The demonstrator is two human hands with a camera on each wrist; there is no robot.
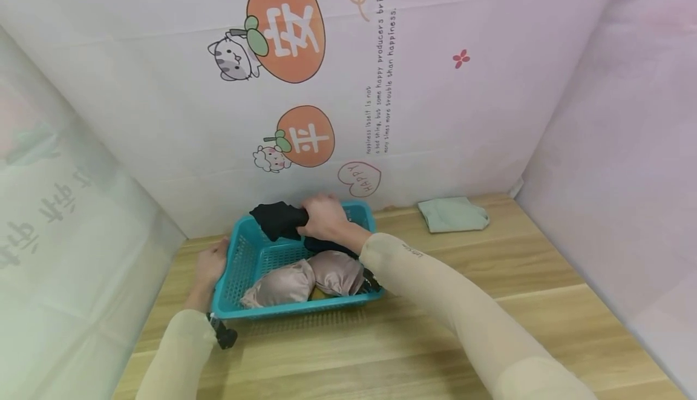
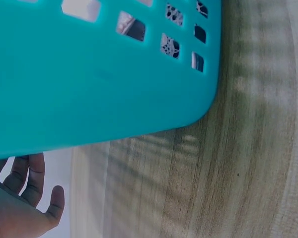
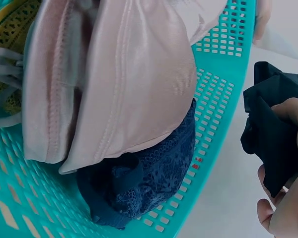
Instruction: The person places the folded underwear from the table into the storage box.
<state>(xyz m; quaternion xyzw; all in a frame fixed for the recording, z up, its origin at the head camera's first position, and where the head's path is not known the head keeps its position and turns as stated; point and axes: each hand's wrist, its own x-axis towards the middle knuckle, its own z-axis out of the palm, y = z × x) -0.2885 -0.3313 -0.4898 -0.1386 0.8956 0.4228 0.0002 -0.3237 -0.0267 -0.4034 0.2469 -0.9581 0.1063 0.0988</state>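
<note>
Right hand (image 1: 325,215) over the far rim of the teal basket (image 1: 239,255), fingers curled tight around a bunched black cloth (image 1: 279,219). Cloth held above the basket's back edge, partly hanging out over the rim toward the wall. Same grip visible from the right wrist: fingers (image 3: 288,110) wrapped round the black cloth (image 3: 270,144), just outside the basket wall (image 3: 216,124).

Left hand (image 1: 209,265) flat against the basket's left outer wall, fingers straight, nothing gripped, only touching. From the left wrist: fingers (image 2: 32,176) loosely extended just below the basket side (image 2: 89,84), wooden table (image 2: 228,173) underneath.

Inside the basket: pink padded bra (image 1: 305,279) toward the near side, dark blue lace garment (image 3: 139,183) tucked under it against the wall, a bit of yellow lace fabric (image 3: 12,29) and grey straps behind the pink one.

Folded pale green cloth (image 1: 453,213) on the table (image 1: 490,279) near the back wall, well apart from the basket to its right. Printed backdrop (image 1: 294,31) with cartoon cats and orange fruit behind.
</note>
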